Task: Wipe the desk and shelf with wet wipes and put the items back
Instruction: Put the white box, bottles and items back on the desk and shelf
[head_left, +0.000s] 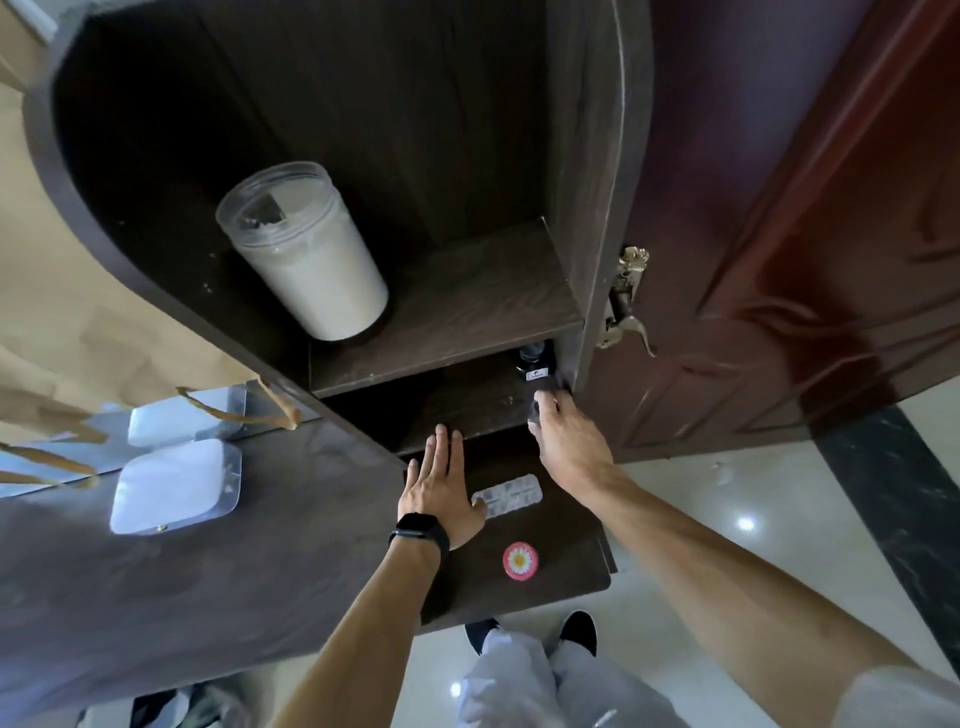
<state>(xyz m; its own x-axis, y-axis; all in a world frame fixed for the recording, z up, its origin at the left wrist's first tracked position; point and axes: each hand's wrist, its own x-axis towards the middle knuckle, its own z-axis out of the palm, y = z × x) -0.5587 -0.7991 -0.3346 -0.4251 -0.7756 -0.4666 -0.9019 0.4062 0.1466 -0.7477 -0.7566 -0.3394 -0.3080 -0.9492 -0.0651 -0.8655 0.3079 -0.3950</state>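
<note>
nearest the camera, pale trousers (545, 686) and dark shoes (579, 631) stand on a glossy tiled floor (691, 525). just beyond, a pink round sticker (520, 560) with a daisy lies on the dark tabletop (260, 561). the left hand (441, 488), with a black watch (420, 532) on its wrist, lies flat and spread on the tabletop, fingers together and holding nothing; its thumb touches a silver pill strip (509, 495) lying just to its right. to the left on the tabletop sit two white packets (174, 486) in clear wrapping, one behind the other, near the edge of a brown paper bag (104, 291) with twisted handles. the right hand (566, 439) reaches into the lower shelf (467, 405) opening, its grip curled around a small clear item (536, 413) whose kind i cannot tell. just behind it in the right corner of that shelf stands a small dark bottle (535, 364) with a white label. on the shelf board (467, 312) above, a tall clear jar (306, 249) with pale powder stands at the left. to the right a reddish-brown door (805, 234) with a brass handle (626, 306) stands beside the unit.
</note>
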